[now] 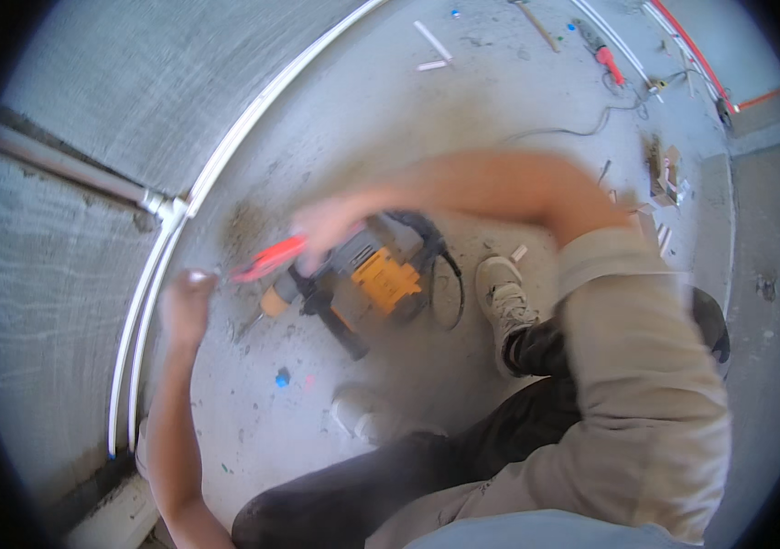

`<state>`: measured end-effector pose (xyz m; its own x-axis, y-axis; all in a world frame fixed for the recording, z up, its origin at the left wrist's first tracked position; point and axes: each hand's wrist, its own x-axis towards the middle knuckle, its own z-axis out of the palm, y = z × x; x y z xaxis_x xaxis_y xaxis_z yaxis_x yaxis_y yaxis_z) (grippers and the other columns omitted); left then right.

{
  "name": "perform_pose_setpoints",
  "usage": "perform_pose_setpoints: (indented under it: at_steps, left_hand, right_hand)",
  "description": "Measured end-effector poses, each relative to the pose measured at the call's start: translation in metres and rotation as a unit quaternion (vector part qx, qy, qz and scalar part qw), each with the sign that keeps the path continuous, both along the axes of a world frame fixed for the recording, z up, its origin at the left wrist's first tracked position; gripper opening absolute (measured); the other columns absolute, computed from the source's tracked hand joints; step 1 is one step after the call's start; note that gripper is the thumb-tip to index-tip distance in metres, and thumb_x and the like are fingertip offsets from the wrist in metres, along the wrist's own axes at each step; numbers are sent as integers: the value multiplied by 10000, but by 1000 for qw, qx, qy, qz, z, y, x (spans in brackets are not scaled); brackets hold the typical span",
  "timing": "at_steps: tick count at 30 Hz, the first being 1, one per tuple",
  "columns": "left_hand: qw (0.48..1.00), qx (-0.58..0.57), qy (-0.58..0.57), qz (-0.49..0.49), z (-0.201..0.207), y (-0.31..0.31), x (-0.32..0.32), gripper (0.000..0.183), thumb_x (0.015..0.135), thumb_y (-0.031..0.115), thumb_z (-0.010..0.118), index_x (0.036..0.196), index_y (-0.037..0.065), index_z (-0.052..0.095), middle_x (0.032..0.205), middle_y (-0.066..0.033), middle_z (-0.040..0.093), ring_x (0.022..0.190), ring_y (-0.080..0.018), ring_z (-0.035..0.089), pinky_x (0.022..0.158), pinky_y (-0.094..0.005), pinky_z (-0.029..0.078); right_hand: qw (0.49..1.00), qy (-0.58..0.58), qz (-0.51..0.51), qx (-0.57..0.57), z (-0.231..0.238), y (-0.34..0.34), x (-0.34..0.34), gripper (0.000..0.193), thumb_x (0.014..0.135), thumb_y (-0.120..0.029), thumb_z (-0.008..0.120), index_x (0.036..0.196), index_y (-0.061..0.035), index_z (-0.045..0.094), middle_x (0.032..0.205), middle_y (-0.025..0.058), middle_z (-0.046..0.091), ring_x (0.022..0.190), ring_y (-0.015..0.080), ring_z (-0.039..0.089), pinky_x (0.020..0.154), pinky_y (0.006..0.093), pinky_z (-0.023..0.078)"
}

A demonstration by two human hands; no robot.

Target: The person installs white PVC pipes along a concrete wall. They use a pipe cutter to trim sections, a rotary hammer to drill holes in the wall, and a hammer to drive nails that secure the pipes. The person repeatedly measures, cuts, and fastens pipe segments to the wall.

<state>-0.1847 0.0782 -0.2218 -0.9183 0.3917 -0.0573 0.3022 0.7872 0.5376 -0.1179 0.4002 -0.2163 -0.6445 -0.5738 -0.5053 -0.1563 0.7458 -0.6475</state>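
Observation:
My right hand [330, 227], blurred by motion, is closed on a red-handled hand tool [271, 256]; its exact kind is smeared. It passes above a yellow-and-black rotary hammer [381, 279] lying on the floor, whose bit end points toward the wall on the left. My left hand [186, 306] is closed beside the white wall pipes, fingers pinched around a small white piece [198, 275] too blurred to name. The tip of the red tool is a short way right of my left hand, apart from it.
White pipes [253, 114] run along the wall foot, joining at a fitting [172, 209]. A red-and-grey power tool [606, 62] with a cord lies far right. Pipe offcuts [433, 41], a torn cardboard box [663, 174] and a blue cap [282, 377] lie on the floor near my shoes [503, 293].

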Motion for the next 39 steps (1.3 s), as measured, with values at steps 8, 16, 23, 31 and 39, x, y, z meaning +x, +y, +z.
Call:
perform_pose_setpoints:
  at_steps: [8,16,23,31,39]
  left_hand:
    - [894,-275,299,-187,-18,47,-9,606,940,207,698,1485,56,479,1398,-190,559,1185,-383,611,1001,-493,489]
    - [820,-421,332,-200,-19,98,-85,742,941,43,550,1617,-10,249,1447,-187,534,1281,-327,560,1036,-428,472]
    - [956,-159,186,-162,-21,54,-95,365,1027,90,509,1352,-73,536,1195,-331,620,1089,-498,607,942,-511,495]
    - [841,-482,233,-79,40,58,-121,790,949,751,485,897,33,811,787,-223,745,740,-378,731,676,-521,553]
    - [843,-502,145,129,103,96,-162,533,991,492,575,1109,-19,672,995,-261,683,932,-435,670,799,-542,526]
  right_hand:
    - [934,16,-31,355,95,203,161,378,869,-353,762,1067,-37,695,886,169,724,870,389,708,769,511,537]
    - [854,39,-436,280,-26,261,365,509,880,-471,757,1132,-48,627,994,193,713,955,405,692,824,533,530]
    - [847,150,-428,276,-77,295,458,776,859,-547,756,1351,14,540,1355,290,553,1299,462,510,1108,548,399]
    - [596,250,-739,191,-93,591,336,854,906,-431,743,1506,59,383,1597,295,330,1472,441,349,1207,488,341]
    - [461,272,-802,265,-108,866,299,733,878,-407,751,1380,80,531,1458,297,531,1361,430,508,1149,483,419]
